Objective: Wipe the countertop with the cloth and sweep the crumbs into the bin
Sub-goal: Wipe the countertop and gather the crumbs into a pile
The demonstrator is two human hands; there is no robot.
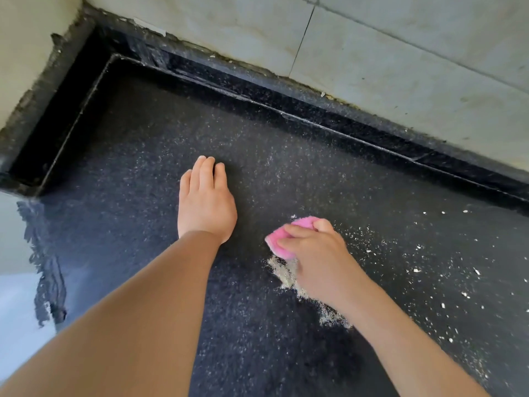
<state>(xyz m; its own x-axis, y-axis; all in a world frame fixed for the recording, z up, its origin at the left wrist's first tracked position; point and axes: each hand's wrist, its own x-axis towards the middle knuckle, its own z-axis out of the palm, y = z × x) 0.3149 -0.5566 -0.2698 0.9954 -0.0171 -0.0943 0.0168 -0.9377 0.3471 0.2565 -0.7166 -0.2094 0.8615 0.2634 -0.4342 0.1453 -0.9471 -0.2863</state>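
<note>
Right hand (317, 253) grips the pink cloth (282, 239) beside a crumb pile (282, 272); left hand (204, 200) lies flat, fingers straight, on the black countertop (143, 224)

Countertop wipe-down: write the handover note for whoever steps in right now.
Left hand: flat on the countertop, fingers straight, holding nothing.
Right hand: grips the pink cloth, pressed to the surface.
Crumbs: a swept line lies beside and under the right hand; loose flecks scattered to the right.
Done: some crumbs gathered.
Left: clear the right side, move the pile to the bin, which is not in view.
</note>
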